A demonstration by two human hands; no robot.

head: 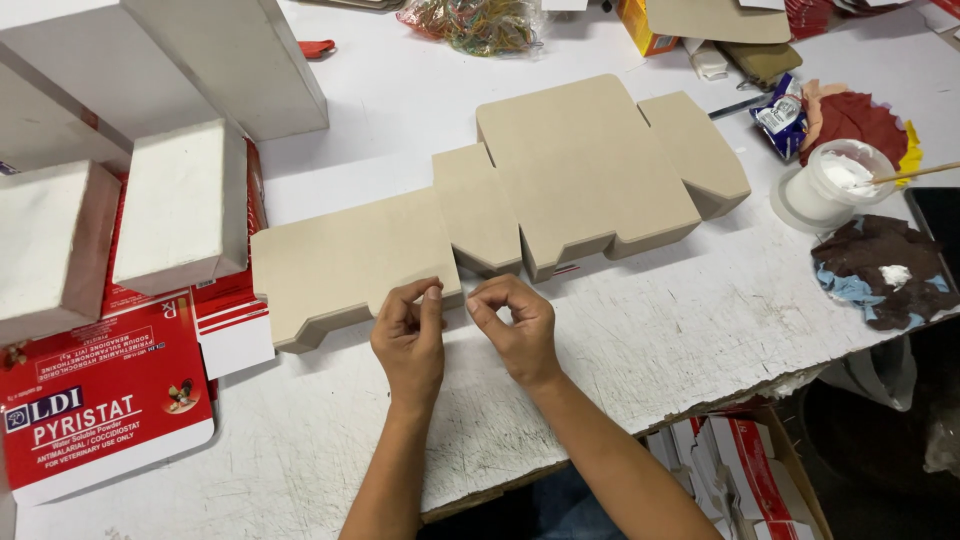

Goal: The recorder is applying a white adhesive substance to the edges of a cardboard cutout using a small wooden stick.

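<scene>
Fingers (432,296) of the left hand (410,335) are curled together, thumb against fingertips, at the near edge of a flat brown cardboard box blank (520,195); whether they pinch the edge or only touch it is hard to make out. The right hand (512,325) is likewise curled, its fingers bunched just beside the same edge, close to the left hand but apart from it; anything held between them is too small to see. The blank lies unfolded across the middle of the table (680,330), its flaps spread left and right, matte and smooth, with a strip of red print showing under its near edge. The table is white, scuffed and chipped along its near edge. At left, white blocks (180,205) stand on red printed cartons (105,400) laid flat; the blocks are cut off by the frame. At right stands a white tub of paste (835,180) with a stick (920,172) in it, beside dark rags (880,270) smeared with white. A tangle of coloured rubber bands (480,25) lies at the far edge, partly cut off. Below the table edge, an open box of red cartons (740,465) is half hidden.
</scene>
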